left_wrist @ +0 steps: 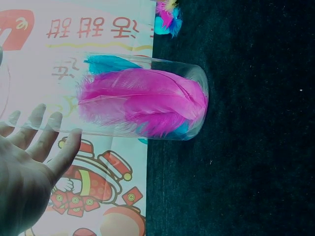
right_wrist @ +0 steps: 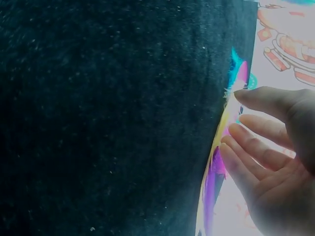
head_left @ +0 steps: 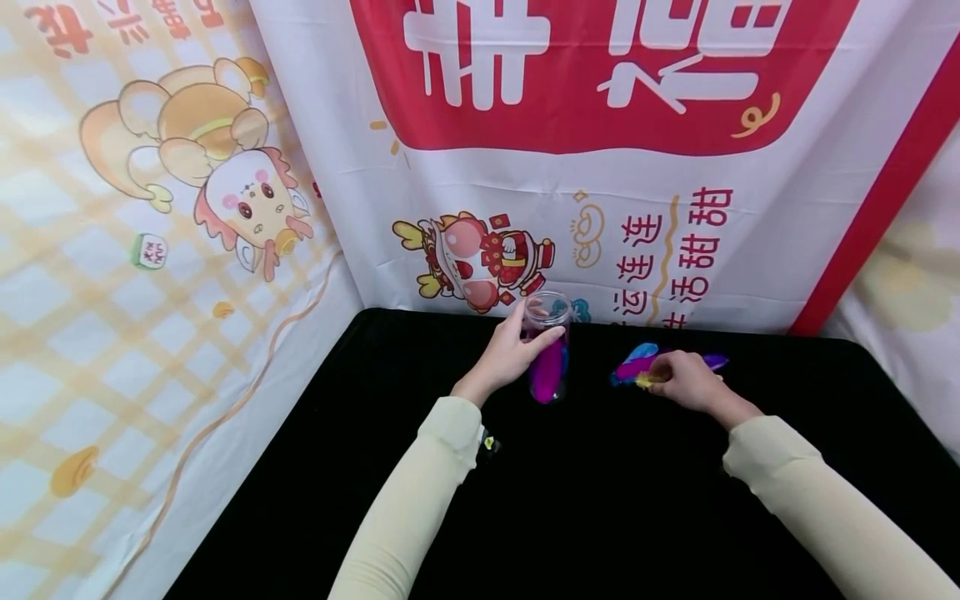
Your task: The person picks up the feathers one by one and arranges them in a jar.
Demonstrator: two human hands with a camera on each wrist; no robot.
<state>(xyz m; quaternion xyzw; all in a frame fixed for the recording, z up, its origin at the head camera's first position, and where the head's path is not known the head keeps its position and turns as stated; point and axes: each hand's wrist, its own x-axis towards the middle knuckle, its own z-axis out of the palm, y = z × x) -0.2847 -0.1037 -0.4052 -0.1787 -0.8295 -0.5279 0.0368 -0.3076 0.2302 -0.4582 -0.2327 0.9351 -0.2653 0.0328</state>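
A clear jar (head_left: 558, 315) stands upright near the table's back edge, its mouth uncovered. Pink and blue feathers (left_wrist: 142, 96) fill its lower part. My left hand (head_left: 508, 350) grips the jar from the left, thumb on the near side. To the right, several loose feathers (head_left: 632, 364) in pink, blue and purple lie in a small pile. My right hand (head_left: 686, 379) is over this pile, its thumb and fingertips pinching a yellow feather (head_left: 645, 380). The right wrist view shows that yellow feather running along the table beside a purple feather (right_wrist: 210, 196).
The table (head_left: 600, 500) has a black cloth with a back edge just beyond the jar and feathers. Printed fabric (head_left: 570, 183) hangs behind it, and a patterned sheet (head_left: 112, 350) covers the left side. A small dark device (head_left: 489, 444) sits at the left wrist.
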